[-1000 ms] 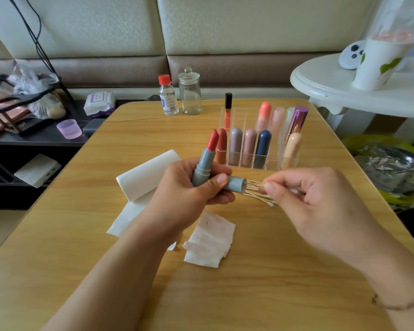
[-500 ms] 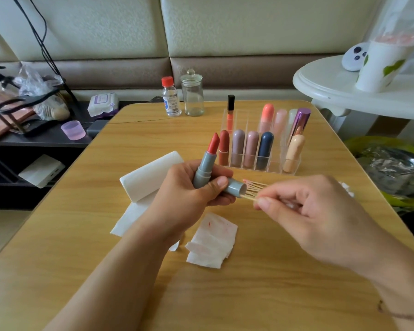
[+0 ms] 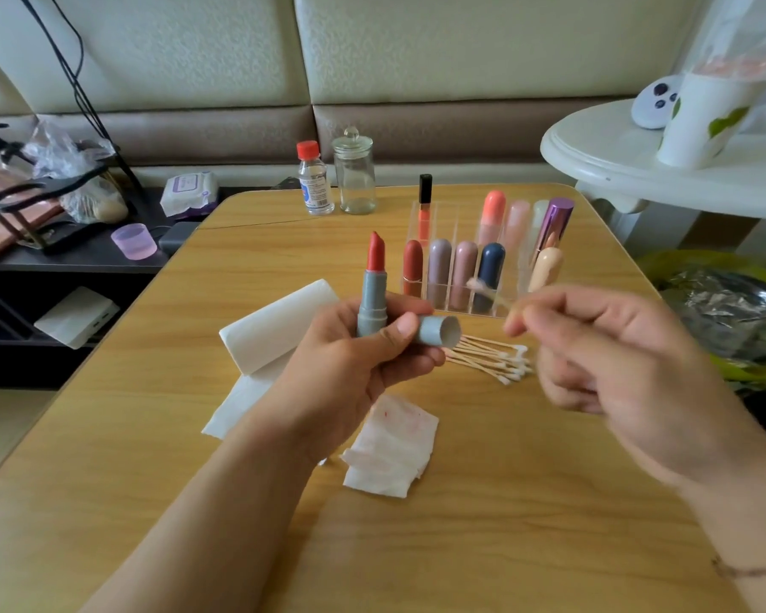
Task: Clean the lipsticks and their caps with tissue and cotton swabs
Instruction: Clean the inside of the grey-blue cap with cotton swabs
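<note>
A wooden table (image 3: 483, 546) fills the view, its far edge running below a padded sofa back (image 3: 461, 46) and its right edge close beside a white side table (image 3: 615, 170). The near half of the wooden table is bare wood. A clear organizer (image 3: 456, 298) stands toward the far right part of the wooden table, with capped lipsticks (image 3: 464, 267) upright in it. The left hand (image 3: 341, 369), forearm reaching in from the near left edge, grips an open grey lipstick (image 3: 373, 298) upright, red bullet up, and holds its grey cap (image 3: 438, 331) sideways with the opening toward the right. The right hand (image 3: 615, 360), blurred, hangs above the wooden table in front of the organizer, fingertips pinching one cotton swab (image 3: 489, 294) that slants up and left, clear of the cap. A loose pile of cotton swabs (image 3: 491, 358) lies on the wooden table between the hands. A folded tissue (image 3: 275, 334) sits left of the left hand; a stained tissue (image 3: 394, 444) lies nearer the person.
</note>
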The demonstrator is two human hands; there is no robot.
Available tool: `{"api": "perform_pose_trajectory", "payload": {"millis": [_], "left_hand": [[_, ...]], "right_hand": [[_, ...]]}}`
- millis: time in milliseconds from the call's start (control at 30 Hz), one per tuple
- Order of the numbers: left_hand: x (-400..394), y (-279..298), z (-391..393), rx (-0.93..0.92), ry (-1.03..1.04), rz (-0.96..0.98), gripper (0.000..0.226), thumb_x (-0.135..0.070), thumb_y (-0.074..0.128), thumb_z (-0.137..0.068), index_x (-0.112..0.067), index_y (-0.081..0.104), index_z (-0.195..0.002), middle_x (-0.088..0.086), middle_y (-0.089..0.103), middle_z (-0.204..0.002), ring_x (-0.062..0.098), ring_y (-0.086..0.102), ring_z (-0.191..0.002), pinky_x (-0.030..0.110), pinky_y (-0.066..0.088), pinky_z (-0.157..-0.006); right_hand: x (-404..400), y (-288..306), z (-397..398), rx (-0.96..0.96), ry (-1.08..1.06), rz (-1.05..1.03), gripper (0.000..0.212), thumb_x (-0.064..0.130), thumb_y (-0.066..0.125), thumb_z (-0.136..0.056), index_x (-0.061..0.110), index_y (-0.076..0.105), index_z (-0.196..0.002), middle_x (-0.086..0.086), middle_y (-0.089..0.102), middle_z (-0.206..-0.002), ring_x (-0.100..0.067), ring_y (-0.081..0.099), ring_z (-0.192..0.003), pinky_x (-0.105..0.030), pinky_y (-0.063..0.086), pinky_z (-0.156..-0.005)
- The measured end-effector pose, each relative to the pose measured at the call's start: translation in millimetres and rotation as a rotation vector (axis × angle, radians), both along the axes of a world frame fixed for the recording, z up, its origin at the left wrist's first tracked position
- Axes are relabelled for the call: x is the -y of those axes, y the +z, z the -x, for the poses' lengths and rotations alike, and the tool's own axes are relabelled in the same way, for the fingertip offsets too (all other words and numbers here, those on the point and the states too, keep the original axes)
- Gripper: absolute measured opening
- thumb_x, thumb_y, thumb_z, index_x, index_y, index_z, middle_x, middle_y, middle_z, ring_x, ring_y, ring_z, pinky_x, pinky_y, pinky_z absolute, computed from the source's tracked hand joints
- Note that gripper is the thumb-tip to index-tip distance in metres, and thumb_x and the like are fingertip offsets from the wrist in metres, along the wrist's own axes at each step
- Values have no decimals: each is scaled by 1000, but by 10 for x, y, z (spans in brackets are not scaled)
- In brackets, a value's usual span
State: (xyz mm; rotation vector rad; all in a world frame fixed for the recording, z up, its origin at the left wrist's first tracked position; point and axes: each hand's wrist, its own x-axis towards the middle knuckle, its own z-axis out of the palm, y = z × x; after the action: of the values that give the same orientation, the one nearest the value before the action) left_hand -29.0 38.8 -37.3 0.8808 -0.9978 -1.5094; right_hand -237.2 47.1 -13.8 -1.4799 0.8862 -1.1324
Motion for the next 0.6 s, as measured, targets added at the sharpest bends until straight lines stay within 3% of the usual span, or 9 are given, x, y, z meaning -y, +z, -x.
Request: {"api": "perform_pose_trajectory", "payload": {"millis": [67,167,267,367,433,600], "left_hand": [[-10,11,8,-190,-77,-53,8,-5,61,-85,-2,67,-90,16,66,-81,19,67,-66,22,57,-62],[-9,1,0,-351,-145,-93,15,-1,56,-82,-4,71,-84,17,66,-86,19,66,-68,22,57,-61],[-13,17,-2,-418,-236,-69,13,3,69,-78,-3,72,-89,17,69,-95,19,68,-75,22,58,-66],[-12,4,-3,-492,-297,-51,20,-1,76,-75,-1,70,-94,19,68,-102,24,70,-83,25,59,-71],[-12,-15,0,-506,-302,-31,22,1,76,-75,-2,69,-95,19,67,-104,27,71,-88,27,59,-75],[-22,-38,-6,-511,-316,21,20,5,73,-77,-3,70,-95,16,69,-105,26,69,-99,28,58,-81]], "right_hand": [[-11,7,-26,128,-71,-47,22,28,54,-86,10,65,-80,-6,37,-45,-21,30,-42,-24,27,-40],[-41,-17,-66,136,-105,-34,20,29,51,-86,11,59,-85,-11,59,-58,-25,48,-51,-27,31,-43],[-51,-46,-110,167,-51,-27,15,32,61,-80,21,71,-78,-3,67,-82,-20,55,-73,-24,37,-45],[-45,-82,-128,259,21,-29,10,33,74,-72,25,75,-78,1,67,-86,-19,53,-78,-24,41,-49],[-49,-92,-128,313,89,7,19,40,80,-72,25,76,-83,0,70,-93,-19,58,-84,-26,45,-53],[-101,-69,-163,327,127,51,22,46,77,-77,25,76,-85,-10,76,-107,-24,67,-94,-26,49,-58]]}}
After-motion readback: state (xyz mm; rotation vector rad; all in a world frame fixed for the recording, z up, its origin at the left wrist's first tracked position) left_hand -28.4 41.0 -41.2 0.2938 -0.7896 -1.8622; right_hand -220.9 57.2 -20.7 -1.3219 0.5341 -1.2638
